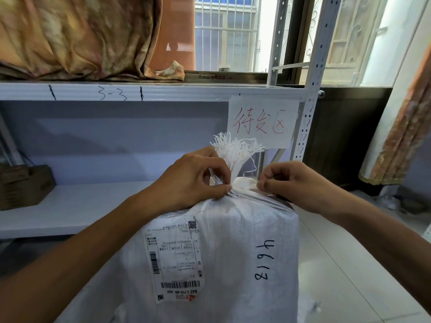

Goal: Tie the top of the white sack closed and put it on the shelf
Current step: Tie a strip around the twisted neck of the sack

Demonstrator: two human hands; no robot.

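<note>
White sack [224, 252] neck pinched by fingers [224, 188] (contents apparently boxy).

A patterned orange-brown curtain [77, 36] lies bunched at the far left above, in front of a barred window [225, 31]. A flat cardboard box [207, 76] rests along the sill to its right. A white paper sign [262, 121] with red handwritten characters hangs at the far right. A dark wooden crate [24, 186] sits at the left. Another curtain [396, 134] hangs at the right edge, above the pale tiled floor [338, 264].

Bare forearms, no sleeves or jewellery
</note>
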